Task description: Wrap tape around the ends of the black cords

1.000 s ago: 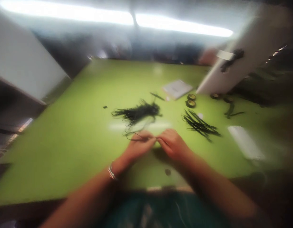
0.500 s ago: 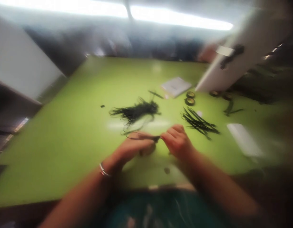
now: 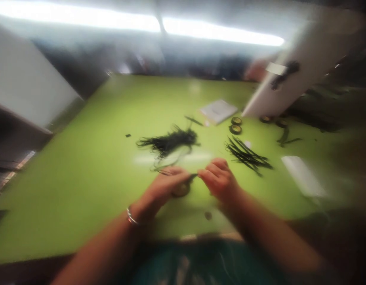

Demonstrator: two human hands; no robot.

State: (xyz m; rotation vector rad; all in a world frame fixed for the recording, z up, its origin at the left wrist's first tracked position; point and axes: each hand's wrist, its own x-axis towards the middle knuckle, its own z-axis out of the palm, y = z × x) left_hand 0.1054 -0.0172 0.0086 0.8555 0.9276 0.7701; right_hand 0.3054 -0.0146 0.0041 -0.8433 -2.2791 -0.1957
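A thin black wire (image 3: 194, 175) stretches across the short gap between my two hands, over the green table. My left hand (image 3: 168, 182) is closed on it, and loose wire ends curl out behind the fingers. With fingertips pinched, my right hand (image 3: 219, 178) grips the other end. Under my left palm shows part of a dark round roll (image 3: 181, 190), like tape; whether the hand holds it is unclear. Beyond my hands lies a tangled bundle of black wires (image 3: 171, 140). Several straighter black wires (image 3: 248, 155) lie right of my right hand.
Black tape rolls (image 3: 235, 129) sit near a white pad (image 3: 218, 111) toward the back right. A white panel (image 3: 278, 87) rises behind them. A pale flat object (image 3: 303, 176) is at the right, and a small dark round piece (image 3: 208, 215) near the front edge.
The left hand has turned slightly, so less wire shows above it and more of the round roll beneath. The right hand keeps its pinch, and the view has tipped slightly upward.
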